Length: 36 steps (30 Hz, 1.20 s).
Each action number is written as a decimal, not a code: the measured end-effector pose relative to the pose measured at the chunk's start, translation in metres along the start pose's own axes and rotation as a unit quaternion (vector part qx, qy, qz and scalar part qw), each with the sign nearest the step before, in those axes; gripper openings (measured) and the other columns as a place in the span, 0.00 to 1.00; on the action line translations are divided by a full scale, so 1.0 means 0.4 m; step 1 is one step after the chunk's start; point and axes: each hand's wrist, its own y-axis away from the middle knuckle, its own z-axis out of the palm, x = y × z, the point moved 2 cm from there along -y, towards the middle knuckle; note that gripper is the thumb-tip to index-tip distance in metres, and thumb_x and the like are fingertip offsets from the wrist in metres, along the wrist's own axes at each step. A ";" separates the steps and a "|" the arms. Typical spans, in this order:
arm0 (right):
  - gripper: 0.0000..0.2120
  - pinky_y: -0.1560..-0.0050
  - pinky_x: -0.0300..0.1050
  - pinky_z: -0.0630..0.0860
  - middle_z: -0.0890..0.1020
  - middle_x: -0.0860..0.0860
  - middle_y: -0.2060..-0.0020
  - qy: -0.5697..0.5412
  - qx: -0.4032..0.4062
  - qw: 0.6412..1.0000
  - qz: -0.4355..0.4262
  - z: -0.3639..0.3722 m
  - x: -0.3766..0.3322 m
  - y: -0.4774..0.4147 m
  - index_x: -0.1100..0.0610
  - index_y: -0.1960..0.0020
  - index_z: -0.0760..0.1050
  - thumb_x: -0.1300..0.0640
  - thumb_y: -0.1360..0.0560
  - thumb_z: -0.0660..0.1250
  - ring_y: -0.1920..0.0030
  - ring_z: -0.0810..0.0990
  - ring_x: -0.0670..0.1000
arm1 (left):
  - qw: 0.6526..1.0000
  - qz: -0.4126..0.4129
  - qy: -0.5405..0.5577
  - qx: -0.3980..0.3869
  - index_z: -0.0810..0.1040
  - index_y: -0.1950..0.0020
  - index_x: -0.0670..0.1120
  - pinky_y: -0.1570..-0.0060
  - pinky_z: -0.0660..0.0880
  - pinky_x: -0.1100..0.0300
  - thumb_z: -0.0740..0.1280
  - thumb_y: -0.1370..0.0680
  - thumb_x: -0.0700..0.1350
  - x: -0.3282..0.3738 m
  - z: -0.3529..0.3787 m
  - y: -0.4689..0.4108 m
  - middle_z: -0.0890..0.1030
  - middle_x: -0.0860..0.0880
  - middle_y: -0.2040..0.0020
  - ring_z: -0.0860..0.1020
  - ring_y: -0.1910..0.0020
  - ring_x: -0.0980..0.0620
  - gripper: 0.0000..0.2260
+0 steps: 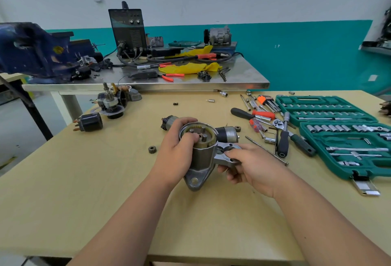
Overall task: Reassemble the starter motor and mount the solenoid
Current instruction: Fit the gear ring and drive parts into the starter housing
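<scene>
The grey starter drive housing [201,160] stands upright at mid table, its open top showing a toothed ring gear and pins. My left hand [177,155] wraps its left side, fingertips reaching into the open top; what they pinch is hidden. My right hand [251,168] grips the housing's side flange. Behind the housing lies the motor body [227,133]. A dark solenoid [169,122] lies behind my left hand. Small planet gears lie loose: one [152,149] to the left, another [238,128] by the motor body.
Open green socket set [338,132] at right, with ratchets, screwdrivers and hex keys beside it. A long bolt [266,151] lies near my right hand. Another dismantled starter [112,102] and a black solenoid [90,122] sit at far left. A steel bench with a vise stands behind.
</scene>
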 end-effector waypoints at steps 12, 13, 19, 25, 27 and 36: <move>0.17 0.56 0.45 0.70 0.71 0.49 0.41 0.549 0.170 0.802 -0.162 0.027 -0.028 0.043 0.53 0.49 0.78 0.46 0.21 0.55 0.47 0.72 0.51 | 0.988 0.101 -0.102 0.065 0.70 0.44 0.62 0.50 0.74 0.65 0.59 0.33 0.57 -0.012 0.030 0.057 0.79 0.63 0.50 0.77 0.48 0.62 0.18; 0.15 0.58 0.44 0.69 0.71 0.49 0.43 0.502 0.146 0.838 -0.158 0.030 -0.027 0.038 0.55 0.53 0.78 0.49 0.21 0.56 0.51 0.73 0.50 | 0.986 0.109 -0.111 0.064 0.70 0.43 0.62 0.48 0.74 0.63 0.60 0.33 0.57 -0.012 0.033 0.061 0.79 0.61 0.49 0.77 0.47 0.60 0.18; 0.16 0.69 0.40 0.59 0.74 0.66 0.62 0.180 0.173 0.961 -0.123 0.011 -0.040 0.021 0.70 0.56 0.74 0.55 0.25 0.64 0.70 0.70 0.56 | 0.989 0.094 -0.080 0.083 0.70 0.44 0.65 0.49 0.76 0.62 0.61 0.33 0.58 -0.019 0.007 0.057 0.79 0.65 0.50 0.78 0.49 0.64 0.18; 0.14 0.63 0.42 0.65 0.80 0.49 0.63 0.164 0.138 0.967 -0.138 0.023 -0.038 0.009 0.59 0.61 0.80 0.49 0.25 0.65 0.64 0.74 0.44 | 0.989 0.125 -0.068 0.040 0.70 0.41 0.60 0.50 0.72 0.72 0.73 0.40 0.56 -0.015 -0.019 0.060 0.79 0.65 0.48 0.78 0.47 0.63 0.28; 0.13 0.58 0.41 0.68 0.79 0.40 0.51 0.129 0.142 0.968 -0.161 0.020 -0.038 0.005 0.56 0.65 0.80 0.51 0.25 0.66 0.56 0.76 0.36 | 0.990 0.125 -0.064 0.029 0.70 0.38 0.59 0.47 0.72 0.72 0.75 0.40 0.56 -0.014 -0.026 0.053 0.78 0.65 0.47 0.78 0.45 0.63 0.32; 0.13 0.55 0.33 0.68 0.76 0.38 0.48 0.118 0.147 0.954 -0.232 0.022 -0.047 -0.009 0.56 0.65 0.80 0.55 0.23 0.64 0.56 0.73 0.30 | 0.992 0.113 -0.055 0.010 0.72 0.40 0.58 0.50 0.71 0.75 0.73 0.40 0.57 -0.017 -0.031 0.024 0.78 0.69 0.48 0.78 0.47 0.66 0.29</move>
